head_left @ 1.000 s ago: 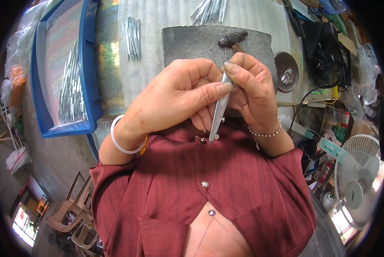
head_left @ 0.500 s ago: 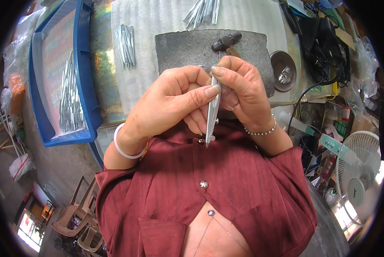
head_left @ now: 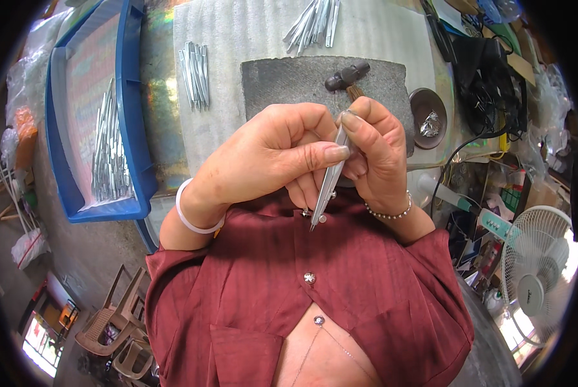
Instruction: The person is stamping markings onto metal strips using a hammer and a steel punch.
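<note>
In front of my chest I hold slim silver metal tweezers (head_left: pixel 328 184), their pointed end slanting down towards me. Two narrow tips and small round studs show near that end. My left hand (head_left: pixel 279 151) is closed round them, its thumb pressed along the shaft and its fingers curled behind. At the upper end, my right hand (head_left: pixel 376 142) pinches the tweezers between thumb and forefinger. Whatever lies between those fingertips is hidden. Beyond my hands, a hammer (head_left: pixel 347 76) with a dark head rests on a grey stone slab (head_left: pixel 282 80); my right fingers cover part of its handle.
A blue tray (head_left: pixel 126 129) at left holds many silver metal pieces (head_left: pixel 110 151). Two more bundles, one left (head_left: pixel 194 75) and one far (head_left: pixel 313 24), lie on a white sheet (head_left: pixel 221 39). To the right are a brown bowl (head_left: pixel 438 106) with shiny bits and a fan (head_left: pixel 539 277).
Both hands have shifted slightly right in view with the tweezers, which now slant more. The bench and its things appear slightly lower and further right in the picture.
</note>
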A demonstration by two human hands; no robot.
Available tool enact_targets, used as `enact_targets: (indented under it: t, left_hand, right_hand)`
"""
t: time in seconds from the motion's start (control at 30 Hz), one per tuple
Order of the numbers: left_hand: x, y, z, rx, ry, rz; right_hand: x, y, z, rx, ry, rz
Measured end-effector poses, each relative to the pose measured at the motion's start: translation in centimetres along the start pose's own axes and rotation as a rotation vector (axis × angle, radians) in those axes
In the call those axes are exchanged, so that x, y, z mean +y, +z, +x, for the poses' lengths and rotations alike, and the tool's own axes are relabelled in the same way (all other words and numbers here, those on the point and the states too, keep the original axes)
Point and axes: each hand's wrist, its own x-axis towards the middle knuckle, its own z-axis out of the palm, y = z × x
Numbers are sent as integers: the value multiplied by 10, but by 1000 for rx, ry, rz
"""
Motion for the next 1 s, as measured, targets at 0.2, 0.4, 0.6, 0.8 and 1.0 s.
enact_targets:
  t: [0.2, 0.4, 0.6, 0.8, 1.0]
  left_hand:
    - [5, -4, 9, -75, 15, 89]
    - [9, -3, 17, -62, -28, 105]
    - [8, -5, 20, -96, -26, 86]
    - [13, -5, 22, -130, -61, 194]
    - [10, -5, 24, -130, -64, 209]
  right_hand:
    - [-1, -1, -1, 51, -65, 0]
    - [-2, -5, 0, 90, -63, 18]
    - [-1, -5, 0, 114, -71, 38]
    - [7, -3, -5, 141, -172, -20]
    - [10, -4, -6, 154, -219, -41]
